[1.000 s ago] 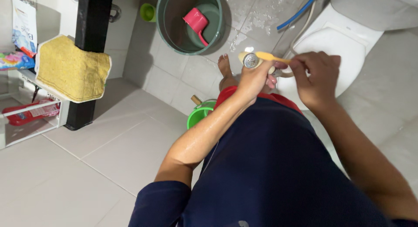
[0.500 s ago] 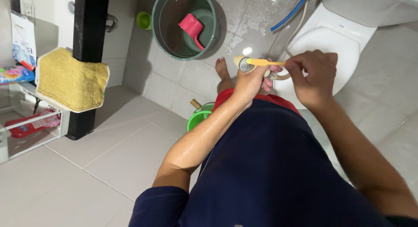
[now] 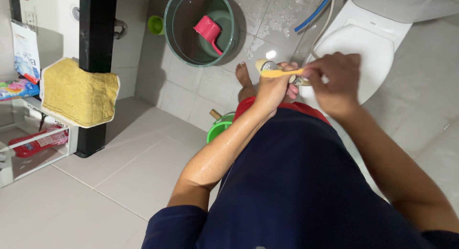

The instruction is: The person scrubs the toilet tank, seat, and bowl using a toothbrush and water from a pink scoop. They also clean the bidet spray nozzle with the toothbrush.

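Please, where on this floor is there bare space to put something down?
Bare tile lies between the black post, the small green bucket and the person's body. It is crowded around the large basin, the bare foot and the toilet, where tiles look wet.

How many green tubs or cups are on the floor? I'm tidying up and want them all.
3. A large dark green basin holding a pink scoop; a small lime cup left of it; a bright green bucket partly hidden behind the left arm. More may be hidden.
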